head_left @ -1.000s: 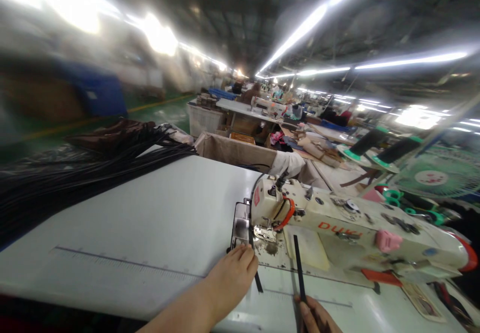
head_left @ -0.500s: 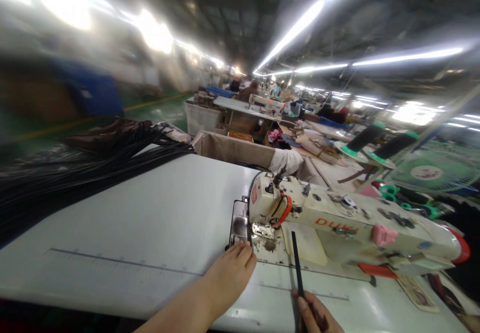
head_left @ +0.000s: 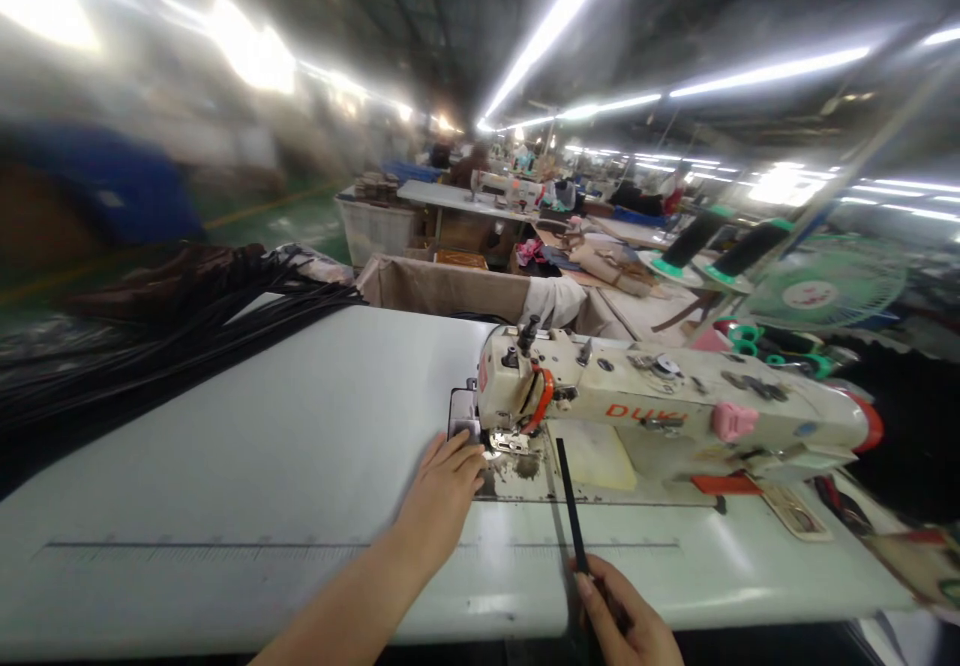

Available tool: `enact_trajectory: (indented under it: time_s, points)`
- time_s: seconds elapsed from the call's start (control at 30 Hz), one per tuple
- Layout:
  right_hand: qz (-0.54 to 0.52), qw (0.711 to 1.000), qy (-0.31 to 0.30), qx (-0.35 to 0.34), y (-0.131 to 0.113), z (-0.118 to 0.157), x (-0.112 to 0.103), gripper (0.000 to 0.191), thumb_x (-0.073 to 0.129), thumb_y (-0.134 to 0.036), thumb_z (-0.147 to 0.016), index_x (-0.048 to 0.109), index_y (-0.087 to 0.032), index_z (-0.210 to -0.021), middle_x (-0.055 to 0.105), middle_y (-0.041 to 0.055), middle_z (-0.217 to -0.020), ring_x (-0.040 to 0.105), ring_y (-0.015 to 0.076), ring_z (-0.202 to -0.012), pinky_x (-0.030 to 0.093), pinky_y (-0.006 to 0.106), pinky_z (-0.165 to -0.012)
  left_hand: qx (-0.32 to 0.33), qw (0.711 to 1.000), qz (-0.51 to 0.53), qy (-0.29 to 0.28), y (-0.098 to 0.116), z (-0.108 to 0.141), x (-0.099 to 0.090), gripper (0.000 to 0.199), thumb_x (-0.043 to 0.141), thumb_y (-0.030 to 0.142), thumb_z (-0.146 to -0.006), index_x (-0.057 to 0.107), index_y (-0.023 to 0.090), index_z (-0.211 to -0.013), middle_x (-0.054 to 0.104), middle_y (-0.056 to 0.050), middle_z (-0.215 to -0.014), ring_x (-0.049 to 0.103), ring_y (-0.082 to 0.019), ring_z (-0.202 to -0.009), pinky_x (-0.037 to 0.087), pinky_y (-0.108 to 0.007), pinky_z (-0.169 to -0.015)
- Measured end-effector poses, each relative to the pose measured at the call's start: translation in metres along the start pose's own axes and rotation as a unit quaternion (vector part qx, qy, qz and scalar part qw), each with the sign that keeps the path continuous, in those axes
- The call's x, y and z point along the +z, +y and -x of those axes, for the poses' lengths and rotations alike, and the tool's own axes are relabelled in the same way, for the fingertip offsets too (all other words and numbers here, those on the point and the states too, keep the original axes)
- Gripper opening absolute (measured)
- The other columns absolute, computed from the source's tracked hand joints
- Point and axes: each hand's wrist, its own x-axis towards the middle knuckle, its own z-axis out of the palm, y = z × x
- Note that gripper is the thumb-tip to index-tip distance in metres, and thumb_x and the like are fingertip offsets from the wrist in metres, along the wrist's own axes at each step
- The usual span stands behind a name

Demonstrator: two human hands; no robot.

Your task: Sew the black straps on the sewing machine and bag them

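Observation:
A white sewing machine (head_left: 615, 401) with an orange finger guard stands on the pale table. My left hand (head_left: 444, 486) lies on the metal plate (head_left: 463, 408) just left of the presser foot, its fingers extended and spread a little. Between the thumb and fingers of my right hand (head_left: 619, 606), near the front edge, is a narrow black strip (head_left: 568, 501). The strip points up and away, its far end beside the yellowish patch (head_left: 596, 454) on the machine bed.
Long black strips (head_left: 172, 346) are heaped along the table's left side. Behind the table is a cloth-lined bin (head_left: 442, 288). Black thread cones (head_left: 694, 241) and a green fan (head_left: 825, 286) stand at the right. A printed ruler (head_left: 225, 548) runs along the front.
My left hand has moved forward beside the presser foot, and its fingers have spread. My right hand still holds the black strip. The camera view has shifted right.

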Motion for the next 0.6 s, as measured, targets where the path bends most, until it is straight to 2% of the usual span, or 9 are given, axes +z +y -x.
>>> enact_trajectory:
  time_s: [0.17, 0.33, 0.47, 0.6]
  points:
    - [-0.002, 0.998, -0.058, -0.019, -0.007, 0.004, 0.007, 0.043, 0.063, -0.063, -0.090, 0.077, -0.023, -0.098, 0.078, 0.0055, -0.091, 0.073, 0.0222, -0.084, 0.056, 0.024, -0.079, -0.023, 0.998, 0.000, -0.050, 0.003, -0.002, -0.007, 0.030, 0.056, 0.013, -0.097, 0.066, 0.026, -0.122, 0.065, -0.003, -0.142, 0.047, -0.027, -0.145, 0.029, -0.059, -0.125]
    - [-0.012, 0.997, -0.076, -0.027, -0.005, 0.011, 0.018, 0.050, 0.059, -0.060, -0.094, 0.073, -0.020, -0.119, 0.074, 0.0045, -0.079, 0.070, 0.0208, -0.074, 0.056, 0.026, -0.074, -0.028, 0.998, 0.029, -0.038, 0.003, 0.001, -0.007, 0.031, 0.052, 0.015, -0.098, 0.065, 0.028, -0.124, 0.064, -0.003, -0.143, 0.045, -0.027, -0.147, 0.025, -0.061, -0.126]
    - [-0.019, 0.993, -0.108, -0.033, -0.006, 0.016, 0.025, 0.059, 0.055, -0.059, -0.096, 0.064, -0.017, -0.137, 0.072, 0.0045, -0.079, 0.068, 0.0206, -0.072, 0.056, 0.029, -0.076, -0.053, 0.996, 0.077, -0.012, -0.013, -0.006, -0.002, 0.023, 0.055, 0.020, -0.096, 0.069, 0.027, -0.113, 0.068, -0.005, -0.135, 0.050, -0.027, -0.142, 0.035, -0.056, -0.123]
    - [-0.025, 0.983, -0.177, -0.037, -0.012, 0.018, 0.038, 0.060, 0.049, -0.052, -0.100, 0.053, -0.018, -0.150, 0.069, 0.0026, -0.078, 0.067, 0.0200, -0.073, 0.054, 0.030, -0.078, -0.072, 0.994, 0.079, -0.018, -0.038, -0.035, -0.001, 0.031, 0.057, 0.019, -0.091, 0.067, 0.020, -0.120, 0.065, -0.012, -0.136, 0.054, -0.029, -0.136, 0.042, -0.050, -0.119]
